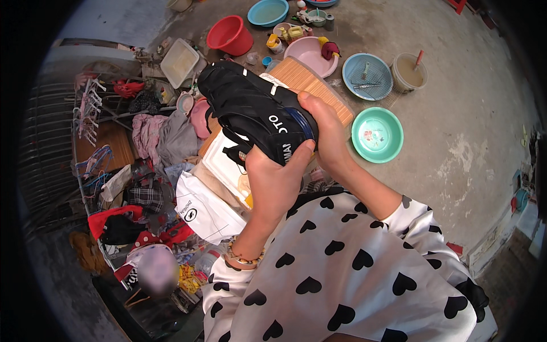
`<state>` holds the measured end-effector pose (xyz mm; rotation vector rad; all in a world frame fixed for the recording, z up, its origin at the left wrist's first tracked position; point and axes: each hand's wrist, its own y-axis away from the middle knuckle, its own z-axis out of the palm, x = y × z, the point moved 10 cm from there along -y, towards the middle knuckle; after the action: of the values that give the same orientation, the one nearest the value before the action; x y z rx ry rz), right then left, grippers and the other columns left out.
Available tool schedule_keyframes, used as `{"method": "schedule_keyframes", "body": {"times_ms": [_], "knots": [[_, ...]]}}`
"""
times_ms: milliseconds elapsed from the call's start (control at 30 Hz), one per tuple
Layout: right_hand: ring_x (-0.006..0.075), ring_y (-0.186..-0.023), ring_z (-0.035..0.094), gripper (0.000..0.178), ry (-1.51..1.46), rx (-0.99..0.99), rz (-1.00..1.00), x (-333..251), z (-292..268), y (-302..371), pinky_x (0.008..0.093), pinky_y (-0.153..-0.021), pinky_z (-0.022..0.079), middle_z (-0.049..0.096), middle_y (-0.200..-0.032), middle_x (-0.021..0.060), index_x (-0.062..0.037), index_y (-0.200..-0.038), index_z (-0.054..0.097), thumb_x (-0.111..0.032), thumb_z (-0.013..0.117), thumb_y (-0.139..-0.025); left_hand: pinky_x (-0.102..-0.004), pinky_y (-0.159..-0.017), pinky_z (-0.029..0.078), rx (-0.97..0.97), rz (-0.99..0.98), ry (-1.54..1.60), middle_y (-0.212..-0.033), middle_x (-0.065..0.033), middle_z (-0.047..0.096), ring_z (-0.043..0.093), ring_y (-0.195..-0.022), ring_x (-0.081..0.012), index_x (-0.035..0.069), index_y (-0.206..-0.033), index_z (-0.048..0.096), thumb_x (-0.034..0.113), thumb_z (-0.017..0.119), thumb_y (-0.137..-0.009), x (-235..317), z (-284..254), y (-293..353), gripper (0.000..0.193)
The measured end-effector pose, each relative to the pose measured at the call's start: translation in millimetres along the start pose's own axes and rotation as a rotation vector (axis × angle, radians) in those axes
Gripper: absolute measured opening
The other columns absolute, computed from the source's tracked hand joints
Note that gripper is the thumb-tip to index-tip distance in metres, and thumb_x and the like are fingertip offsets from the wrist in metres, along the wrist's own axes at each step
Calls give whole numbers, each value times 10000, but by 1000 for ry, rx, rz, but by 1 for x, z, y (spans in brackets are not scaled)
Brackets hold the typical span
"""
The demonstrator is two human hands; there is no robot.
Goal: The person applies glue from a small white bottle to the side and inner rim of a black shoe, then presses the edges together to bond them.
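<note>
Both my hands hold a black padded fabric item (239,97) with dark straps, small white tabs, white lettering and a blue patch at its right end. It looks like a folded bag, but its exact kind is unclear. My left hand (270,176) grips its lower near side, thumb pressed beside the lettering. Closed around the right end, my right hand (327,128) has its thumb near the top edge. Beneath the item are a wood-patterned board (313,85) and a white tray-like thing (225,165), partly hidden. A white cloth (199,208) with a black round mark lies near my left wrist.
A metal rack (97,216) at the left is crowded with clothes and hangers. Beyond the board stand a red basin (229,35), a pink basin (310,48) and a blue basin (364,62). A green basin (377,135) and a bucket (409,74) stand on the concrete floor at right.
</note>
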<state>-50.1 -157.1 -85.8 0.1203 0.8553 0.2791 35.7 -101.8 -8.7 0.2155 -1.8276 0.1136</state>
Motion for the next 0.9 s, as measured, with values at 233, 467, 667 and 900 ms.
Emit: {"method": "schedule_keyframes", "body": {"times_ms": [233,467,667,900], "knots": [[73,-739,418,246,7,-12,-57,-8,6,6,225,-699,359,462,-767,-28,-16,-794,516,-215,428,-908,-227,-655,484,34,-32,117,-832,-37,654,595,-719,-79,-38,-905,609,16,704,-762,-1,0,5,180],[69,-742,430,234,13,-47,-45,-14,11,8,228,-701,371,488,-785,-29,-8,-836,550,-193,426,-909,-219,-653,483,14,-35,149,-843,-33,644,591,-720,-74,-35,-926,596,-1,688,-757,-4,0,5,195],[72,-791,458,270,41,-26,-48,-10,7,8,225,-746,385,527,-832,-17,22,-928,588,-195,427,-918,-221,-653,487,3,-94,128,-854,-35,638,591,-728,-78,-31,-944,585,-5,689,-746,-12,0,4,226],[72,-754,447,270,82,-33,-97,-16,8,8,223,-709,383,518,-800,-16,30,-927,578,-191,424,-915,-223,-681,487,38,-90,185,-907,-42,623,586,-766,-79,-27,-1026,545,-1,699,-737,-18,0,3,329]]}}
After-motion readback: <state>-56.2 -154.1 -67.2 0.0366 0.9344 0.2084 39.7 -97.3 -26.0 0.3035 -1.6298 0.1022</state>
